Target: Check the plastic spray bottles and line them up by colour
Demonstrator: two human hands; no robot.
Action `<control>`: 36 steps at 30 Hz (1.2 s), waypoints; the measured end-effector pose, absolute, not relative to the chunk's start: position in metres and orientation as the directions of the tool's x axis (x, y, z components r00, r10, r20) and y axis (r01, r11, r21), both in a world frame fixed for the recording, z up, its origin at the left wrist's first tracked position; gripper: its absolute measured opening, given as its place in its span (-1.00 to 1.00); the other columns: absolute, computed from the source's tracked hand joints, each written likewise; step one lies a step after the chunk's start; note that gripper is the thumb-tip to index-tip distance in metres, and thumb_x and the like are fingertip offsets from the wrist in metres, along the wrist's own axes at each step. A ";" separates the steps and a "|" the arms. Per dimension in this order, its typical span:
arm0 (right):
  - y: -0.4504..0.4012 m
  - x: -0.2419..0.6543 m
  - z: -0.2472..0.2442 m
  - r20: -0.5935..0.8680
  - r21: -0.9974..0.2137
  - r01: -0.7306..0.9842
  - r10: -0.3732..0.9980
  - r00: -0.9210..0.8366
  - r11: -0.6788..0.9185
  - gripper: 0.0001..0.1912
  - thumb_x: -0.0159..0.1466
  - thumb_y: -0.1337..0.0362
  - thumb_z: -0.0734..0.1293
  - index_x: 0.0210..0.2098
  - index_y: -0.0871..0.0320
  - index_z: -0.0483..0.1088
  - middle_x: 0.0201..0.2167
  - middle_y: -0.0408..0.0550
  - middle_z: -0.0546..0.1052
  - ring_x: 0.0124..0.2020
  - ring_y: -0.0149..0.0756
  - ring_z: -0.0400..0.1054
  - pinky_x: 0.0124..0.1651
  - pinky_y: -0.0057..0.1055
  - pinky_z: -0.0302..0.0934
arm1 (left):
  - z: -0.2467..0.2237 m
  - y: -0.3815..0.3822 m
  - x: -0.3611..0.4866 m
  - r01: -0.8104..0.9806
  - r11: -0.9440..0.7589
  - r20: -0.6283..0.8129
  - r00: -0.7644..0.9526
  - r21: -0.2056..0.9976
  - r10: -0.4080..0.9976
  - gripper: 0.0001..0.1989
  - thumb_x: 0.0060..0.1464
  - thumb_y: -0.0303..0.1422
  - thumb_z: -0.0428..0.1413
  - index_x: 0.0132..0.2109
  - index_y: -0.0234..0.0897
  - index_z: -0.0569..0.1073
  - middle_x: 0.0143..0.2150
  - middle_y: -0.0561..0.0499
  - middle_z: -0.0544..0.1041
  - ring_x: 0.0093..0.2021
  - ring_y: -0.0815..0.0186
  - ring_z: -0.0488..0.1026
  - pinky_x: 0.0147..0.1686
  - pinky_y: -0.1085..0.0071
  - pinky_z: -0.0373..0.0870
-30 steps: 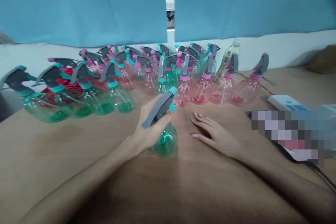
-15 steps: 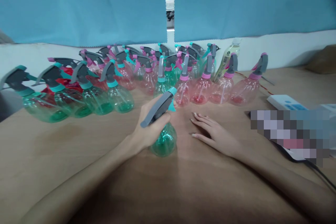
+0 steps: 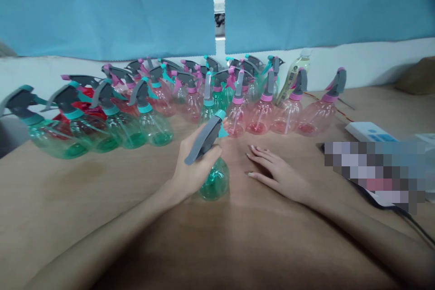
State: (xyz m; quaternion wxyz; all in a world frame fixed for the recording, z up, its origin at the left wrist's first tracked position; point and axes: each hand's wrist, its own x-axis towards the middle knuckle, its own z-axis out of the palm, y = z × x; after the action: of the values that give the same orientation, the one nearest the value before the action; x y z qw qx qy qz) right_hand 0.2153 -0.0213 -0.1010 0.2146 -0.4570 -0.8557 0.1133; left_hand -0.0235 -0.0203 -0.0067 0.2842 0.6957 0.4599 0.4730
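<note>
My left hand (image 3: 195, 163) is wrapped round the neck of a green spray bottle (image 3: 215, 181), whose grey head with a teal nozzle tips up and away to the right. The fingers hide its collar and upper body. To the right, my right hand (image 3: 273, 172) lies on the wooden table (image 3: 136, 217) with fingers spread and holds nothing. Just beyond the hands stand a pink spray bottle (image 3: 235, 118) and another green one with its trigger head upright (image 3: 208, 88).
Several green spray bottles (image 3: 156, 129) line the left, with several pink ones (image 3: 316, 115) at right. More stand behind, near a clear labelled bottle (image 3: 295, 74). A white power strip (image 3: 370, 132) and a blurred-out flat device (image 3: 380, 206) with a black cable lie on the right.
The held green spray bottle has shifted very slightly, its head tilting a little more upright, together with my left hand. My right hand has stayed in place.
</note>
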 end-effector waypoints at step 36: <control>-0.021 0.216 -0.102 0.257 -0.379 0.741 0.832 -0.492 0.555 -0.39 0.30 -0.05 0.15 0.22 0.17 0.20 0.28 0.07 0.16 0.31 -0.12 -0.02 0.32 -0.03 -0.10 | 0.002 -0.020 -0.020 0.221 -0.431 0.388 0.213 0.875 0.897 -0.80 -0.02 -0.50 0.01 -0.20 -0.18 0.34 -0.55 0.14 0.24 -0.37 0.31 0.37 -0.38 0.38 0.36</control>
State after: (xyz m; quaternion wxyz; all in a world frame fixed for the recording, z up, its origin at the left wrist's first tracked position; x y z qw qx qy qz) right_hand 0.2158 -0.0208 -0.1024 0.2086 -0.4590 -0.8566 0.1097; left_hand -0.0198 -0.0203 0.0018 0.3508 0.6952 0.4017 0.4818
